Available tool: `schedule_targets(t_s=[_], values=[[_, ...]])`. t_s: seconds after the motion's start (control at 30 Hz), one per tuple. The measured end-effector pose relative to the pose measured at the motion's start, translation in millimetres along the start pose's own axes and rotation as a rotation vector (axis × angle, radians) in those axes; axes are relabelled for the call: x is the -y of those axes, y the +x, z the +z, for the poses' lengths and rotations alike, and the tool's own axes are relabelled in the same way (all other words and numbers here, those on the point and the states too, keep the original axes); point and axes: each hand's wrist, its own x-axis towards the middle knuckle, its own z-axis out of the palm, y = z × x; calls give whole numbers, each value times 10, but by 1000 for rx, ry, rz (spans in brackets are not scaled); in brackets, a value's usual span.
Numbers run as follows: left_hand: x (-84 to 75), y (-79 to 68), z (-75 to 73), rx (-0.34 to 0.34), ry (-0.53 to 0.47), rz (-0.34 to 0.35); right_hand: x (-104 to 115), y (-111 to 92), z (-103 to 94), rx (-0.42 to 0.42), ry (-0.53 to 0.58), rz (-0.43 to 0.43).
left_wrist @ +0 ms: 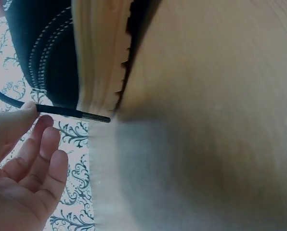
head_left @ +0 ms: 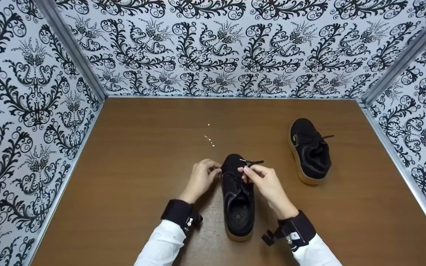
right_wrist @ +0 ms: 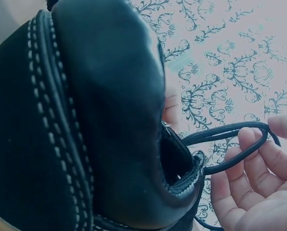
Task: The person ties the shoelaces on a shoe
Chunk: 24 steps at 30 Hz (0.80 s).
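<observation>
While the black, tan-soled shoe stands on the brown wood-grain table between both hands, the left hand beside its toe pinches a thin black lace end. Fingers curled, the right hand holds a black lace loop opposite; another black shoe stands farther right.

Shoe on table; second shoe behind, right.

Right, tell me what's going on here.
A person is working on a black, tan-soled shoe, which sits on a brown wooden table. The left hand pinches a dark, cord-like lace end beside the toe; the right hand holds a dark lace loop on the other side. This shoe is not tied yet. A second black, tan-soled shoe sits to the right, untouched.
</observation>
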Motion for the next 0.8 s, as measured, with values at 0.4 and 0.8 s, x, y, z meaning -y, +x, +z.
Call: schedule_targets(t_s=[0.4,0.8], values=[[-402,4,-321,-125,-77,50,-8,15,-29,-47,55,-40],[-981,-185,-449,-71,-244,102,20,20,-31,-66,60,-4]])
